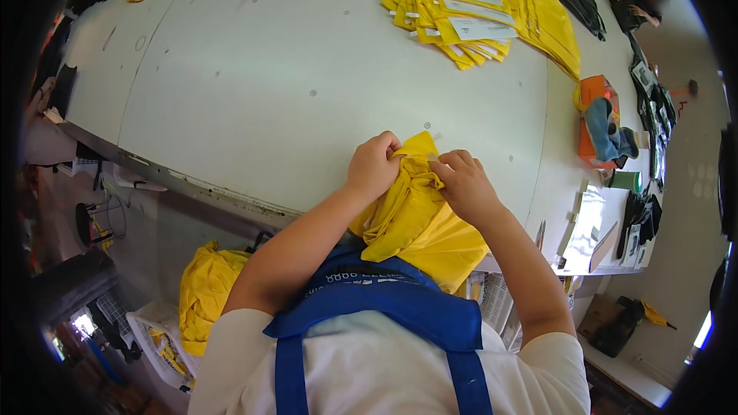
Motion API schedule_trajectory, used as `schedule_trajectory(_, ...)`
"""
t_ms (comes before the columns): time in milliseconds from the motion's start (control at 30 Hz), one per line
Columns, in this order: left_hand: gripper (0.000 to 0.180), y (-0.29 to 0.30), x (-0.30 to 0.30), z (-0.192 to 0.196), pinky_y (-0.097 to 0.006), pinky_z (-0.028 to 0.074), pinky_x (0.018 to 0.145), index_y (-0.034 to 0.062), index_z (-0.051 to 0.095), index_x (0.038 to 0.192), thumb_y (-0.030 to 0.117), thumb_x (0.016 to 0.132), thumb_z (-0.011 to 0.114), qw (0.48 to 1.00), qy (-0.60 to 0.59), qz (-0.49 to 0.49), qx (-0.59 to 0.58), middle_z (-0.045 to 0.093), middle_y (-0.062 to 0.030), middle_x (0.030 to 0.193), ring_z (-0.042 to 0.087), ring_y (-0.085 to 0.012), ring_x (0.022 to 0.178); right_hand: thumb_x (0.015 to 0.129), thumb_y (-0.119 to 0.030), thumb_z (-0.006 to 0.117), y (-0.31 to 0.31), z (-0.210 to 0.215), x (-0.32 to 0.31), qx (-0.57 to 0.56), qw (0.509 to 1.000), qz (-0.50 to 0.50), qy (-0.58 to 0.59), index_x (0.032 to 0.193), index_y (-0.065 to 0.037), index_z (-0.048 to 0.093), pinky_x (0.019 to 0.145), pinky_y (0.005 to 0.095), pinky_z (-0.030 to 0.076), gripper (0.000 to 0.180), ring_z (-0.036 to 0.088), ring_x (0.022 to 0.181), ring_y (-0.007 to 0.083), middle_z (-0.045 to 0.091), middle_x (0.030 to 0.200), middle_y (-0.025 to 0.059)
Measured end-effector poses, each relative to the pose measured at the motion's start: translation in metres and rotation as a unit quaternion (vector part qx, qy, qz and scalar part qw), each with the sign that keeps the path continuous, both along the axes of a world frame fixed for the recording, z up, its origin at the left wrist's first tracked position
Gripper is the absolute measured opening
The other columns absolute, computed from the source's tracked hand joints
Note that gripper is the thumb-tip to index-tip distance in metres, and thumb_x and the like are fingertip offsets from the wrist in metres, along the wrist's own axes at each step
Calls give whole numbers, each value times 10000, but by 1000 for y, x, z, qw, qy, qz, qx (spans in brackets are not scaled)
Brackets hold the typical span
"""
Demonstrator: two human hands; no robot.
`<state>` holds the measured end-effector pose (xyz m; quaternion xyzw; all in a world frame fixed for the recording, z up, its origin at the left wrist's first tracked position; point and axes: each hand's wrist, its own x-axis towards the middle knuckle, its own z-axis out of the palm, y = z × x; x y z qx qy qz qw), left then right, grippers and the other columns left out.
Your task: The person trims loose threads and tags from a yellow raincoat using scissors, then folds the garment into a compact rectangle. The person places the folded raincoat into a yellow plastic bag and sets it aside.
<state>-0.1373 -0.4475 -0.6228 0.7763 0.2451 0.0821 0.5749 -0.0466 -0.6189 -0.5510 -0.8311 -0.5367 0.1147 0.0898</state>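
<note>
A bunched yellow cloth garment (411,211) lies over the table's near edge and hangs down against my blue apron. My left hand (374,163) is closed on its left side near the top, fingers curled into the folds. On the opposite side, my right hand (464,183) pinches the fabric with thumb and fingertips. A small pale tag shows between the hands at the garment's top. Folds hide what kind of garment it is.
Stacked yellow garments (461,0) with white labels lie at the far side of the white table (254,107). An orange box (594,119) with blue cloth stands at right, near dark packaged items. More yellow cloth (206,288) is heaped below left. Another person (646,0) is at far right.
</note>
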Motion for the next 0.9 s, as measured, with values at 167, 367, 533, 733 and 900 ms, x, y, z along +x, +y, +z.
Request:
schedule_trajectory(167,130,-5,0,16,-400,476,595,61,544,858,107,780,637,989,-41,-40,133,609,-103,786,604,-306,701,709,-118,679,6,-8,-11,-26,995,15,-97,1089,-159,596,874,385,419,391,506,1102,255,566,1103,45)
schedule_trajectory(367,128,-2,1,21,-406,487,582,77,522,887,86,792,607,963,-47,-80,251,611,-98,784,602,-324,695,759,-125,667,14,-30,-14,166,967,-163,106,965,-109,584,813,412,431,223,561,950,276,621,950,83)
schedule_trajectory(533,100,0,12,22,-420,481,568,70,522,877,105,807,585,958,-39,-92,270,632,-114,815,604,-335,674,756,-114,675,23,-36,-3,140,962,-203,121,835,-67,577,787,405,446,134,572,851,306,633,842,82)
schedule_trajectory(733,70,-7,18,31,-427,469,552,63,515,826,95,812,576,957,-118,-84,252,602,-120,756,592,-335,665,703,-83,698,42,-34,4,182,958,-220,-40,846,-46,540,747,387,467,216,558,818,310,601,845,123)
schedule_trajectory(900,76,-2,6,21,-439,469,572,61,514,829,98,811,578,940,-73,-175,284,562,-126,701,577,-354,670,664,-105,743,40,-88,42,99,879,-346,313,961,-47,490,721,371,483,395,579,794,282,596,844,109)
